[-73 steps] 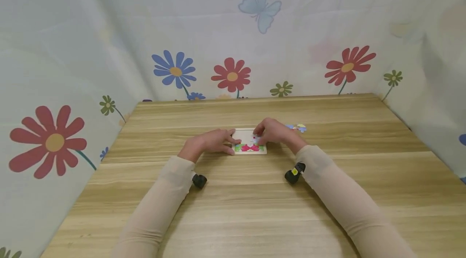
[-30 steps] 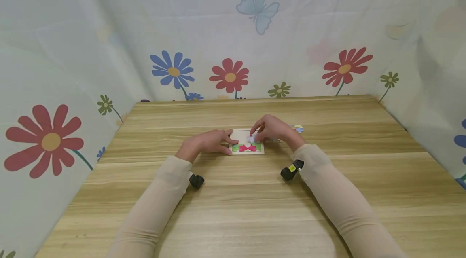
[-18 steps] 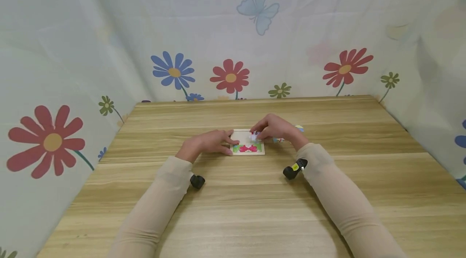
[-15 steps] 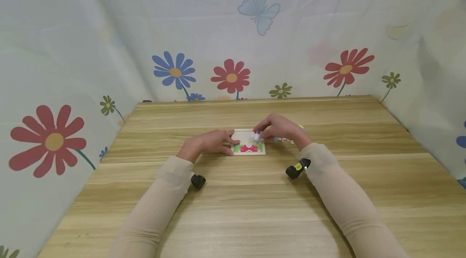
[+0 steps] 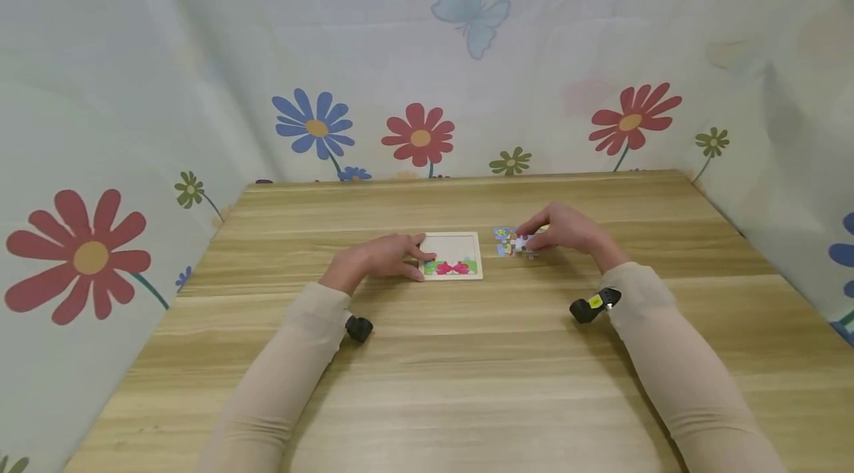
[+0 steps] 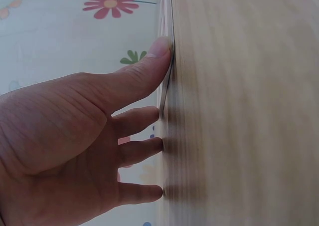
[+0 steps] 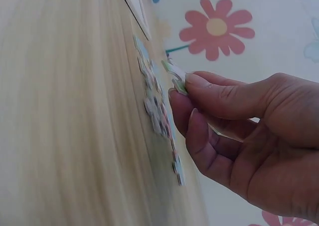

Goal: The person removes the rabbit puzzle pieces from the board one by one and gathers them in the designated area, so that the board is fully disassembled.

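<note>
A small framed puzzle tray (image 5: 479,254) lies mid-table, with green and pink pieces filling its lower part and a bare pale upper part. My left hand (image 5: 383,258) rests at the tray's left side, fingers spread. In the left wrist view the thumb (image 6: 160,49) touches the tray's edge and the other fingertips reach down to the table. To the right, my right hand (image 5: 567,227) pinches a jigsaw piece (image 7: 174,74) between thumb and fingers, just above the loose puzzle pieces (image 5: 503,235). Part of the loose group is hidden behind that hand.
The wooden table (image 5: 427,369) extends around the tray on all sides. Behind it hangs a white curtain (image 5: 373,28) printed with flowers and a butterfly. A small black camera (image 5: 359,328) sits on the left wrist, another camera (image 5: 587,308) on the right.
My right hand has moved right, off the tray to the loose pieces, carrying a piece along. The tray's upper part now shows bare. My left hand has stayed at the tray's left edge.
</note>
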A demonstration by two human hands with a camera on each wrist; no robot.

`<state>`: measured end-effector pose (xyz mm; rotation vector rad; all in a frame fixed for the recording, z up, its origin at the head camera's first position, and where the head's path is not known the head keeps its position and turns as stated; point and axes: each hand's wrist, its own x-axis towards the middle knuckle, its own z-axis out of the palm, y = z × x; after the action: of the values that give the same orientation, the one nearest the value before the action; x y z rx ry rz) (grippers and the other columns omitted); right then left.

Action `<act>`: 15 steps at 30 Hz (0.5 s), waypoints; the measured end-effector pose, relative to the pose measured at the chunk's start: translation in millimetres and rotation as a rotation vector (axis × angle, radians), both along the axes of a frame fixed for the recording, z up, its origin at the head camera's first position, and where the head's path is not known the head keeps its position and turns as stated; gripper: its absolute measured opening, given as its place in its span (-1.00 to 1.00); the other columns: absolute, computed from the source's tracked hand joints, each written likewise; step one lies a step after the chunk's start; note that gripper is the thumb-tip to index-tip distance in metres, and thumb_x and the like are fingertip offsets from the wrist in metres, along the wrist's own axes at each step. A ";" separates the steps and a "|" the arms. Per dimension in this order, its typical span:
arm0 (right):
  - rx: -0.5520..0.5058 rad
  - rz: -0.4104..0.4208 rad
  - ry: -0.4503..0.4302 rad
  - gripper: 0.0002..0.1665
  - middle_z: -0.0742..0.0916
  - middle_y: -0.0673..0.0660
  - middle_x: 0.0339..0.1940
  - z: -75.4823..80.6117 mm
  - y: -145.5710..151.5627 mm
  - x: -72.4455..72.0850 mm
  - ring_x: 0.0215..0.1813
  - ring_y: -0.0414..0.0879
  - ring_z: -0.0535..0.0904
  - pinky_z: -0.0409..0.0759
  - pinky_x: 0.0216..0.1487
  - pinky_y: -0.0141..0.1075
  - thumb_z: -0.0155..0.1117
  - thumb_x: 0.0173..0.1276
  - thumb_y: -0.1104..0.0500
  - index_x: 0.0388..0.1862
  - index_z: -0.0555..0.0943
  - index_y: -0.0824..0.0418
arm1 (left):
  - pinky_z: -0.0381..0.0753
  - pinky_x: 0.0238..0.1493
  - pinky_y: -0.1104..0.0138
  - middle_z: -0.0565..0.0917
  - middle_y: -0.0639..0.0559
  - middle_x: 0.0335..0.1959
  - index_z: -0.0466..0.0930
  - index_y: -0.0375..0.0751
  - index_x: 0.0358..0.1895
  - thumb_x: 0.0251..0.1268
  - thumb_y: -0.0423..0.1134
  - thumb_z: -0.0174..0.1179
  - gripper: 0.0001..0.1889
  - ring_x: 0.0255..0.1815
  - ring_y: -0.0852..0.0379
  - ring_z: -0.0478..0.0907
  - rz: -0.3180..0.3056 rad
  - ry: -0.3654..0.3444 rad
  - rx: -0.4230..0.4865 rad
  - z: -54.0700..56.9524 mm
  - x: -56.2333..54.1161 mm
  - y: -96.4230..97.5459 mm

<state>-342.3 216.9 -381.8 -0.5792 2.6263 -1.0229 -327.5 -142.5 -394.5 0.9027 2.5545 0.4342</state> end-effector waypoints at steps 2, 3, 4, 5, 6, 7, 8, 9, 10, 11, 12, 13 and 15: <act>0.011 -0.008 -0.002 -0.63 0.72 0.29 0.09 1.3 7.1 -0.1 0.05 0.06 0.62 0.68 -0.06 -0.22 0.43 0.28 0.33 0.09 0.72 0.31 | 0.06 0.52 0.04 0.06 -0.19 0.59 0.45 0.01 0.41 0.36 -0.08 0.31 -0.44 0.59 -0.17 -0.02 -0.002 0.000 -0.002 0.9 0.1 -1.0; 0.016 -0.011 -0.005 -0.62 0.71 0.29 0.11 1.8 10.3 -0.3 0.09 0.08 0.61 0.67 -0.02 -0.21 0.43 0.29 0.31 0.10 0.72 0.30 | 0.06 0.52 0.04 0.06 -0.19 0.59 0.45 0.01 0.41 0.36 -0.08 0.30 -0.44 0.59 -0.17 -0.02 -0.005 0.001 -0.002 1.0 0.2 -1.2; 0.021 -0.014 -0.009 -0.61 0.70 0.29 0.12 2.5 13.4 -0.6 0.10 0.09 0.61 0.66 0.01 -0.19 0.44 0.29 0.29 0.11 0.71 0.29 | 0.06 0.52 0.04 0.05 -0.20 0.59 0.44 0.00 0.41 0.36 -0.08 0.30 -0.43 0.59 -0.17 -0.02 -0.010 0.000 0.000 1.1 0.2 -1.4; 0.027 -0.018 -0.012 -0.61 0.70 0.28 0.14 3.2 16.5 -0.6 0.12 0.10 0.60 0.65 0.04 -0.17 0.43 0.30 0.28 0.12 0.71 0.28 | 0.06 0.52 0.03 0.05 -0.20 0.59 0.45 0.00 0.41 0.36 -0.08 0.30 -0.43 0.59 -0.18 -0.02 -0.012 0.002 0.002 0.7 0.2 -1.5; 0.033 -0.019 -0.014 -0.60 0.69 0.28 0.15 3.8 19.9 -0.6 0.13 0.10 0.60 0.65 0.06 -0.15 0.43 0.31 0.27 0.13 0.71 0.27 | 0.06 0.52 0.03 0.05 -0.20 0.59 0.45 0.00 0.41 0.36 -0.08 0.30 -0.43 0.59 -0.18 -0.02 -0.014 0.002 0.004 0.3 0.2 -1.5; 0.043 -0.023 -0.018 -0.60 0.69 0.28 0.15 4.7 23.2 -0.4 0.13 0.09 0.60 0.64 0.08 -0.14 0.43 0.31 0.26 0.14 0.70 0.26 | 0.06 0.52 0.03 0.05 -0.20 0.59 0.45 0.00 0.41 0.36 -0.07 0.30 -0.43 0.59 -0.18 -0.01 -0.015 0.003 0.005 -0.3 0.0 -1.5; 0.049 -0.027 -0.025 -0.60 0.69 0.28 0.16 5.3 26.9 -0.3 0.12 0.09 0.60 0.64 0.08 -0.13 0.42 0.32 0.25 0.15 0.70 0.25 | 0.06 0.52 0.03 0.05 -0.20 0.59 0.45 0.00 0.41 0.36 -0.07 0.30 -0.44 0.59 -0.18 -0.02 -0.015 0.001 0.008 -0.7 -0.1 -1.3; 0.047 -0.033 -0.040 -0.60 0.69 0.28 0.16 6.1 30.2 -0.1 0.11 0.08 0.60 0.64 0.07 -0.12 0.42 0.32 0.26 0.15 0.70 0.26 | 0.06 0.52 0.04 0.05 -0.20 0.60 0.45 0.01 0.41 0.36 -0.07 0.30 -0.43 0.59 -0.18 -0.02 -0.014 0.001 0.009 -1.2 -0.3 -1.2; 0.050 -0.035 -0.047 -0.60 0.69 0.28 0.14 6.9 33.8 0.3 0.08 0.08 0.61 0.65 0.06 -0.12 0.41 0.32 0.27 0.14 0.70 0.26 | 0.06 0.52 0.03 0.05 -0.20 0.60 0.45 0.00 0.41 0.36 -0.07 0.30 -0.43 0.59 -0.18 -0.02 -0.014 -0.001 0.010 -1.4 -0.6 -1.0; 0.051 -0.042 -0.059 -0.61 0.70 0.27 0.12 7.3 37.3 0.5 0.05 0.06 0.61 0.65 0.05 -0.14 0.41 0.32 0.28 0.14 0.70 0.26 | 0.06 0.52 0.03 0.05 -0.20 0.60 0.45 0.00 0.41 0.36 -0.07 0.30 -0.44 0.59 -0.18 -0.02 -0.013 0.001 0.010 -1.6 -0.8 -0.9; 0.048 -0.045 -0.071 -0.61 0.70 0.26 0.10 7.6 40.7 0.5 0.01 0.04 0.62 0.66 0.02 -0.15 0.41 0.31 0.29 0.13 0.70 0.28 | 0.06 0.52 0.04 0.05 -0.20 0.60 0.45 0.00 0.41 0.36 -0.07 0.30 -0.44 0.59 -0.18 -0.02 -0.014 0.003 0.009 -1.6 -0.9 -0.7; 0.046 -0.047 -0.082 -0.63 0.71 0.26 0.08 7.6 43.7 0.5 -0.04 0.03 0.62 0.67 -0.02 -0.17 0.41 0.31 0.31 0.11 0.71 0.29 | 0.06 0.52 0.03 0.05 -0.20 0.59 0.45 0.00 0.41 0.36 -0.07 0.30 -0.44 0.59 -0.18 -0.02 -0.014 0.006 0.008 -1.5 -1.1 -0.7; 0.042 -0.048 -0.104 -0.64 0.72 0.25 0.03 6.7 49.4 0.0 -0.12 0.00 0.61 0.67 -0.08 -0.21 0.42 0.29 0.33 0.08 0.72 0.32 | 0.06 0.52 0.04 0.05 -0.20 0.59 0.45 0.00 0.41 0.36 -0.08 0.30 -0.43 0.59 -0.18 -0.02 -0.013 0.008 0.002 -0.8 -1.1 -0.7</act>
<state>-342.3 266.3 -375.1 -0.4435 2.5757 -0.9811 -328.6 -143.3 -395.3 0.9233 2.5541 0.4306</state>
